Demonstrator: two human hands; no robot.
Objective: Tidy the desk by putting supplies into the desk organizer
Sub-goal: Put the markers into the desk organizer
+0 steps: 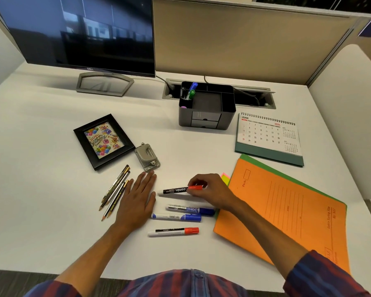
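Observation:
A grey desk organizer stands at the back of the white desk, with a blue, a green and a dark marker upright in its left compartment. My right hand pinches the red cap end of a black-and-white marker that lies on the desk. Below it lie two blue markers and another red-capped marker. My left hand rests flat on the desk, fingers spread, holding nothing. Several pencils lie just left of it.
A metal hole punch and a framed birthday picture sit behind my left hand. An orange folder over a green one, sticky notes and a desk calendar lie to the right. A monitor stands at the back left.

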